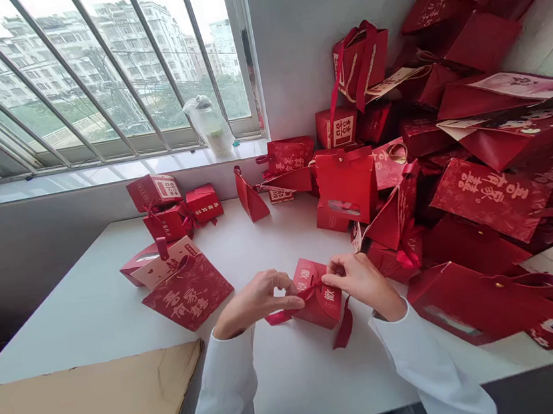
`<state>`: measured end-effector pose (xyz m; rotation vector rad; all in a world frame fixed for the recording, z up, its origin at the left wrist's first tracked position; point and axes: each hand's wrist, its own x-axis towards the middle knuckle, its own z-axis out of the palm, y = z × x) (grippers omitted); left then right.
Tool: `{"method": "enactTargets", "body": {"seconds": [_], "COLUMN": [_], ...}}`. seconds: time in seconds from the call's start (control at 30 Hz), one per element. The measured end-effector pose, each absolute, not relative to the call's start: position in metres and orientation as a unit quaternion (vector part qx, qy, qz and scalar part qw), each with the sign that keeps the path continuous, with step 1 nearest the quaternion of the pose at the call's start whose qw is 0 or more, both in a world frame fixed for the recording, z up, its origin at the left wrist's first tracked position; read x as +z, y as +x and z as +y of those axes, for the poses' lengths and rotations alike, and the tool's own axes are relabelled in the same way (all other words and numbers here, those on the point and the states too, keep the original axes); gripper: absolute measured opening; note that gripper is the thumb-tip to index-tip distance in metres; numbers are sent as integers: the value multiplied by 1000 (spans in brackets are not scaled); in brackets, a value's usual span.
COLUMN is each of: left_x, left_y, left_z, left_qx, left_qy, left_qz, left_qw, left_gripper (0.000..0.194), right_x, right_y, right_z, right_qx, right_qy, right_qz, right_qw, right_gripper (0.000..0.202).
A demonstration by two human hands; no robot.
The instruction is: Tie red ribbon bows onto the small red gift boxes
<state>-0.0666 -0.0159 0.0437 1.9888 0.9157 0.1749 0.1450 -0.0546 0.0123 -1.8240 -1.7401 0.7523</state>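
A small red box with light printed characters rests on the white table, tied round with a dark red ribbon. My left hand is at the box's left side, its thumb and fingers closed on the ribbon near the top. From the right, my right hand pinches the ribbon by the knot, close to the box's upper right edge. Loose ribbon ends hang out at the left and at the lower right of the box.
Red bags and boxes are heaped on the right. Several small boxes and a flat red bag lie at the left. Cardboard is at the lower left. A plastic-wrapped cup stands on the windowsill.
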Motion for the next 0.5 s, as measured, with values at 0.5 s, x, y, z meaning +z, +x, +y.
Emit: {"method": "enactTargets", "body": {"seconds": [0.5], "left_x": [13], "left_y": [-34], "left_z": [-1], "left_qx": [262], "left_qy": [763], "left_qz": [270], "left_qw": [525], "left_gripper": [18], "right_x": [13], "right_y": [146], "right_z": [-55], "right_qx": [299], "right_qy": [-661], "right_qz": [-630], "right_qw": [277], "right_gripper": [14]}}
